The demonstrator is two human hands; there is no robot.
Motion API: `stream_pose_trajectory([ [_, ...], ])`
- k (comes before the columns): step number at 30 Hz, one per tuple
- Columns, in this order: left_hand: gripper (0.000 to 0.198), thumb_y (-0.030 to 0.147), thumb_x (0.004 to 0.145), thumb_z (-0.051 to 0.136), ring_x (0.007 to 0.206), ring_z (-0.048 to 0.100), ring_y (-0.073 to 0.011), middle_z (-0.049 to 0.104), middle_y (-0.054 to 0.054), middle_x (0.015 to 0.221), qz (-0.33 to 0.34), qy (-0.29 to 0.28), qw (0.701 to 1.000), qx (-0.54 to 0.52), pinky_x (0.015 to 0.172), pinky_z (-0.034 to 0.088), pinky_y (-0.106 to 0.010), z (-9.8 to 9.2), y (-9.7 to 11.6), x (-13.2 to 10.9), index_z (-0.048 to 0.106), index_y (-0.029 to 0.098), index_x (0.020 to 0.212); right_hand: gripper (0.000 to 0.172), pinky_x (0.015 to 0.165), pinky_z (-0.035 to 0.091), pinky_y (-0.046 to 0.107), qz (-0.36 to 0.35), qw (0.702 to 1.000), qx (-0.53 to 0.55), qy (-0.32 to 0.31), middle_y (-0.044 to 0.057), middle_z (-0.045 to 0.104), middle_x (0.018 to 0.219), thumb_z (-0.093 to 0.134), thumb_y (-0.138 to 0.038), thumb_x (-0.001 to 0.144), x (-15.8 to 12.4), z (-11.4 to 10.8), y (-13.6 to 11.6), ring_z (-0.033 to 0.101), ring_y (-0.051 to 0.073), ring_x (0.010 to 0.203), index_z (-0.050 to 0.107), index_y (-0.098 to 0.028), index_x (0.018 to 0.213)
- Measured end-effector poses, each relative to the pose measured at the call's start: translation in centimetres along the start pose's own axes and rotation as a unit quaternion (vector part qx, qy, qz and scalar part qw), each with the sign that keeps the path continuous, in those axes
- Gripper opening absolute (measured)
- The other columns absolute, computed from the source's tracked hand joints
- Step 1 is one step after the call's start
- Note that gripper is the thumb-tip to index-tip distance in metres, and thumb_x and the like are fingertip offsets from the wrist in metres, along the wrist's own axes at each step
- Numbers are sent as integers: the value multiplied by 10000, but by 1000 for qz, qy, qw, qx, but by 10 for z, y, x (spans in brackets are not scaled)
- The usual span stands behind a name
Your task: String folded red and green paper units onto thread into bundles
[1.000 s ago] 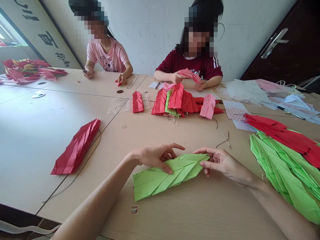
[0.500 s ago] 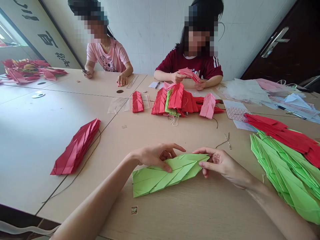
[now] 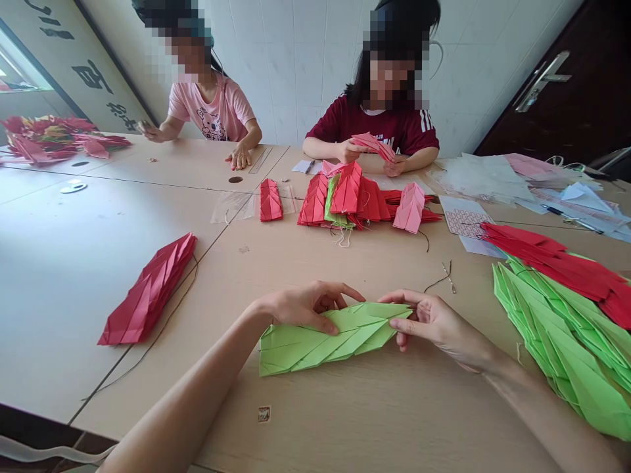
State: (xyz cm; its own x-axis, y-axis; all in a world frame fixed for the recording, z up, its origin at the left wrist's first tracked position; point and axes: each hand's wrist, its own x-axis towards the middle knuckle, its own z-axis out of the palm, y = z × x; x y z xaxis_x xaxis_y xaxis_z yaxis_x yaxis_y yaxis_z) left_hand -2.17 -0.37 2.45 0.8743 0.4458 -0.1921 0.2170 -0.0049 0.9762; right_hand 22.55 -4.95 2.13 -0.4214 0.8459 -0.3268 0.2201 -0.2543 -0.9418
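A green folded-paper piece (image 3: 315, 345), long and pleated with slanting creases, lies between my hands near the table's front. My left hand (image 3: 310, 309) grips its upper edge, thumb on the top face and other fingers behind. At the pointed right end, my right hand (image 3: 419, 318) pinches the paper between thumb and fingers. A red folded-paper piece (image 3: 148, 292) with a dark cord beside it lies to the left. To the right rests a pile of green folded-paper pieces (image 3: 557, 341), with red folded-paper pieces (image 3: 562, 263) on its far side.
Across the table (image 3: 394, 420) sit two people, one holding pink folded paper (image 3: 374, 146). Before them lies a heap of red, green and pink pieces (image 3: 348, 197). A dark cord with a small metal piece (image 3: 451, 279) lies beyond my right hand. Plastic bags (image 3: 483, 180) lie at the back right.
The near left edge of the green folded-paper piece has risen slightly, while both my hands keep their hold. The person in pink has moved a hand outward to the left.
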Motion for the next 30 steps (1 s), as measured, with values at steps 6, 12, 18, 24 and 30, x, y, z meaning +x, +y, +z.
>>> stream_pose_trajectory([
  [6, 530, 273, 766, 638, 706, 518, -107, 571, -28, 906, -7, 24, 999, 35, 605, 417, -221, 2, 4, 0, 450, 247, 1261, 453, 602, 487, 263, 11, 1000, 4, -28, 9, 628, 805, 669, -363, 738, -1, -2, -1, 578, 103, 576, 537, -184, 1132],
  [12, 491, 290, 755, 650, 682, 509, -100, 583, -20, 864, 9, 42, 999, 20, 590, 397, -211, 3, 5, 1, 501, 229, 1218, 510, 670, 508, 290, 23, 997, -5, -75, 63, 632, 984, 679, -369, 727, -1, -12, -2, 594, 121, 666, 513, -188, 1173],
  [18, 457, 258, 732, 668, 689, 506, -98, 575, -6, 820, 23, 80, 996, -33, 593, 388, -195, 3, 4, 3, 545, 215, 1170, 509, 680, 501, 309, 22, 998, -31, -51, 45, 625, 897, 674, -391, 722, -1, -17, -6, 583, 140, 677, 541, -178, 1166],
  [24, 476, 288, 702, 688, 720, 517, -116, 576, -19, 849, 16, 89, 993, -80, 597, 395, -198, 2, 1, 5, 557, 213, 1153, 471, 567, 426, 259, -4, 998, -63, -14, 19, 586, 764, 666, -416, 726, 0, -29, -2, 487, 106, 585, 579, -161, 1112],
  [30, 490, 291, 706, 687, 763, 545, -136, 599, -42, 927, 9, 68, 993, -91, 623, 417, -222, 1, 0, 6, 548, 205, 1168, 437, 472, 316, 229, 8, 988, -128, 85, 12, 556, 646, 673, -525, 671, -3, -44, -5, 427, 110, 559, 661, -182, 942],
])
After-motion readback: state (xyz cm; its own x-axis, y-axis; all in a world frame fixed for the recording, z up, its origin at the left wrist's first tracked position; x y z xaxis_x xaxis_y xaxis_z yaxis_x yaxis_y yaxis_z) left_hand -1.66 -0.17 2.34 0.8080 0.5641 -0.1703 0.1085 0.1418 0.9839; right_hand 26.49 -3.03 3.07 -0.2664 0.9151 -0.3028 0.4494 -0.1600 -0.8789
